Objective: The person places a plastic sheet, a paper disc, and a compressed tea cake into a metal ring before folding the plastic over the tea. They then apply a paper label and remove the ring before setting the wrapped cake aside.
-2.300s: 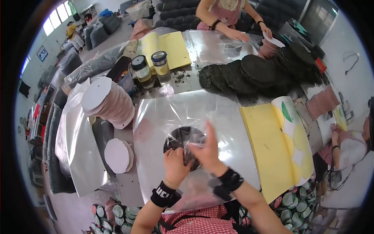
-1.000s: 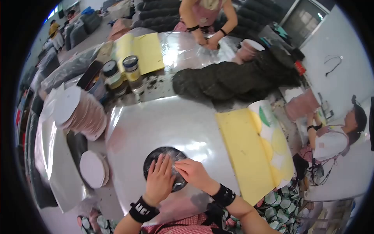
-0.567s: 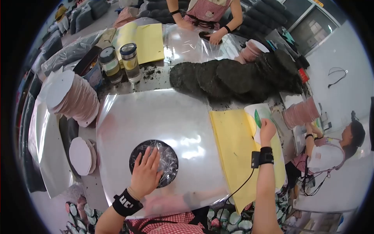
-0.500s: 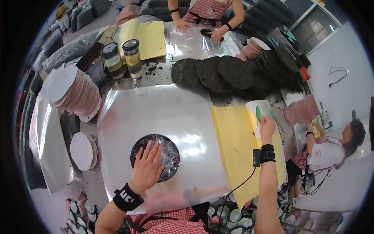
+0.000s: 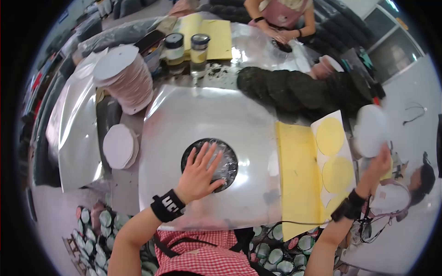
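Note:
My left hand (image 5: 198,172) lies with spread fingers on a black disc (image 5: 234,162) covered in crinkled clear film. The disc rests on a shiny metal sheet (image 5: 207,110). Off to the right, my right hand (image 5: 380,163) is raised, its fingers closed on the lower edge of a round white disc (image 5: 372,129), which is blurred by motion. Left of that hand lies a white backing sheet with round yellow areas (image 5: 335,175), on top of yellow paper (image 5: 299,175).
Overlapping dark round pads (image 5: 294,89) lie behind the metal sheet. Two jars (image 5: 199,55) stand at the back. Stacks of pale discs (image 5: 126,78) are on the left. A co-worker (image 5: 281,23) is across the table; another person (image 5: 398,195) is at right.
My right hand has moved outward and right, lifting the white disc off the backing sheet. The view has shifted. My left hand remains on the black disc, fingers spread wider.

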Motion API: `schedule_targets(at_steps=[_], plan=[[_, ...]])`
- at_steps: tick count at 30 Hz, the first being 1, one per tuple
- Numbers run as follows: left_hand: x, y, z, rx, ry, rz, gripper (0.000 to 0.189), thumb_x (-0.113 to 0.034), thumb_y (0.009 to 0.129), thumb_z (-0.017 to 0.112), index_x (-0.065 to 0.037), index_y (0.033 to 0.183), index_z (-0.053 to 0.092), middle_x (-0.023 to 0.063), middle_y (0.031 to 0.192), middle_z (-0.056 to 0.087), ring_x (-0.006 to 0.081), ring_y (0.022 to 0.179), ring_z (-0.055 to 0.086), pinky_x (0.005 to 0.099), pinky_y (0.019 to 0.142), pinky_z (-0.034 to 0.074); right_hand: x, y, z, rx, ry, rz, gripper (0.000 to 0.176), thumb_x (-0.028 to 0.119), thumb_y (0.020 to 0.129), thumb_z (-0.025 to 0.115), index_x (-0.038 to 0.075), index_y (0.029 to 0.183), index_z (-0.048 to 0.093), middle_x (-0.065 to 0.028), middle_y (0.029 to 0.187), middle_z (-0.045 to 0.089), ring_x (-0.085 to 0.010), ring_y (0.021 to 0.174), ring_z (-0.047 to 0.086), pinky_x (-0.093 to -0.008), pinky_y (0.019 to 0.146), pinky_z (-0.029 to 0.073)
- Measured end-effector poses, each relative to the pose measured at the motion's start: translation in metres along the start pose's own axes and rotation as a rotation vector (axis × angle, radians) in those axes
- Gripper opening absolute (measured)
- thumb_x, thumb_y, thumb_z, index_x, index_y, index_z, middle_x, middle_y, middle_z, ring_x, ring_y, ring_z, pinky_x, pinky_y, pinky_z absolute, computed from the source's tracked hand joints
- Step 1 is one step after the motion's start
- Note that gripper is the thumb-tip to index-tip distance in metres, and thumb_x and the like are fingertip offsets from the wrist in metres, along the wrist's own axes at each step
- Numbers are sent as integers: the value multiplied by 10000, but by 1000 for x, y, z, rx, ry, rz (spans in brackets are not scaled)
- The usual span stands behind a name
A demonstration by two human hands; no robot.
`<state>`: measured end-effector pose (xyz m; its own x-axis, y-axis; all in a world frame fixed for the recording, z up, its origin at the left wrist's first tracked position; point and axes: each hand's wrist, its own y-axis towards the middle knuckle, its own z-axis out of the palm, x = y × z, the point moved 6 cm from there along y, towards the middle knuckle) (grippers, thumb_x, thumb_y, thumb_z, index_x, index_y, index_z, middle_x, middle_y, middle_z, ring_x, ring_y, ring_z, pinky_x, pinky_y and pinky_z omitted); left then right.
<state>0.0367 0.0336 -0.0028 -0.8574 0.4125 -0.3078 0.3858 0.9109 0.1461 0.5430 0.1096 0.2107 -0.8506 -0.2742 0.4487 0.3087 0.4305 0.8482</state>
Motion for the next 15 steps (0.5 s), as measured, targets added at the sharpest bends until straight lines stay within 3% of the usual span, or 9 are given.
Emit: schedule_targets(at_steps=[2, 4, 6, 7, 8, 9, 10, 12, 15], plan=[[0, -1, 4, 21, -10, -25, 834, -562, 909, 578, -53, 1530, 354, 197, 1614, 256, 377, 1512, 189, 580, 1192, 176, 36, -59, 20, 143, 126, 114, 408, 203, 893, 687, -32, 1194, 544, -157, 1105, 567, -268, 1007, 561, -369, 894, 476], [2, 1, 10, 63, 6, -20, 826, -566, 914, 558, -43, 1523, 364, 196, 1610, 274, 374, 1515, 188, 583, 1194, 173, 80, -182, 89, 623, 146, 220, 620, 247, 876, 690, -39, 1359, 427, -225, 1304, 485, -326, 1194, 500, -414, 1009, 433], [0, 1, 17, 108, 68, -23, 796, -547, 915, 560, -65, 1521, 376, 184, 1607, 289, 374, 1512, 199, 587, 1194, 170, 168, -286, 130, 1119, 168, 150, 837, 290, 859, 692, -46, 1524, 310, -293, 1502, 402, -384, 1381, 439, -460, 1123, 390], [4, 2, 20, 151, 132, -24, 767, -527, 916, 561, -87, 1519, 389, 171, 1603, 304, 374, 1509, 209, 591, 1193, 167, 194, -318, 135, 1083, 269, -262, 976, 389, 763, 762, -63, 1509, 324, -313, 1512, 372, -428, 1459, 316, -482, 1164, 328], [7, -3, 26, 100, -27, 37, 700, -486, 916, 556, -152, 1515, 413, 128, 1598, 335, 354, 1492, 261, 606, 1188, 163, 218, -318, 141, 1075, 360, -332, 969, 459, 776, 737, -84, 1482, 353, -309, 1499, 392, -434, 1424, 366, -488, 1150, 344], [9, -1, 27, 65, -165, 42, 656, -479, 924, 539, -203, 1508, 428, 94, 1577, 384, 332, 1474, 306, 629, 1183, 149, 236, -315, 140, 1071, 444, -388, 976, 528, 789, 712, -105, 1455, 382, -304, 1486, 413, -440, 1389, 415, -495, 1136, 360], [10, -6, 30, 77, -136, 39, 639, -480, 937, 523, -202, 1505, 433, 84, 1564, 405, 316, 1466, 326, 598, 1194, 159, 239, -315, 144, 1066, 446, -363, 976, 528, 789, 712, -105, 1455, 382, -304, 1486, 413, -440, 1389, 415, -495, 1136, 360], [6, -11, 37, 112, -82, 77, 623, -482, 950, 506, -200, 1501, 438, 73, 1552, 425, 299, 1458, 346, 567, 1205, 168, 245, -327, 161, 1287, 332, -415, 1009, 559, 768, 719, -78, 1469, 373, -281, 1502, 403, -412, 1431, 363, -499, 1183, 282], [19, -14, 39, 48, -314, 48, 640, -462, 944, 547, -189, 1511, 429, 78, 1539, 445, 301, 1440, 380, 484, 1203, 249, 252, -313, 151, 1351, 291, -440, 992, 578, 799, 694, -71, 1473, 366, -261, 1494, 420, -407, 1419, 369, -510, 1192, 256]])
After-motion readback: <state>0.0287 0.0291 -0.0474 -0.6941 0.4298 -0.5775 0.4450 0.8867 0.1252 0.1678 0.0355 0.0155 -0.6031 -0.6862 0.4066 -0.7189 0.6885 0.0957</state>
